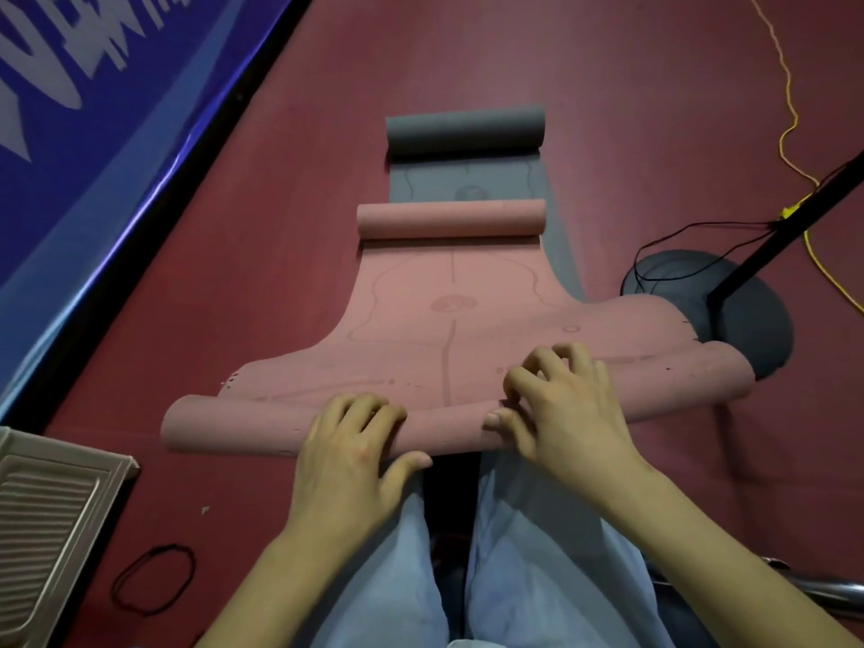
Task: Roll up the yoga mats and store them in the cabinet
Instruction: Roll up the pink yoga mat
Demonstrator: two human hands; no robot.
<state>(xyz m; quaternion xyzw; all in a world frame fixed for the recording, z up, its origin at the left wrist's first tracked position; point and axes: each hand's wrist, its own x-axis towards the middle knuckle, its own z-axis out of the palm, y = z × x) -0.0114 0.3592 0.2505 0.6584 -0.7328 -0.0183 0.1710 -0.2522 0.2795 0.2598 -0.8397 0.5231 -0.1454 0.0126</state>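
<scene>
**Head view: 2 hands on the near roll of a pink yoga mat**

Head view looks down over a dark red floor. At the far left a blue banner with white lettering runs diagonally, edged by a black strip. In the lower left corner sits a ribbed beige panel, and just right of it a black elastic loop lies on the floor.

The pink yoga mat stretches away from the person, its far end curled into a small roll and its near end rolled into a thicker tube. The left hand lies on top of that near roll, its 4 fingers curled over the crest and the thumb spread along the near side, gripping the roll. The right hand sits just beside it, fingers bent and spread with the tips pressing down on the flat mat just beyond the roll, thumb tucked against the roll's face. Below the hands are the person's legs in pale blue trousers.

Beyond the pink mat, a grey yoga mat lies partly under it, its far end also rolled.

At the right, a black stand with a round base rests beside the pink mat's edge, with a black cable and a yellow cord trailing past it.
</scene>
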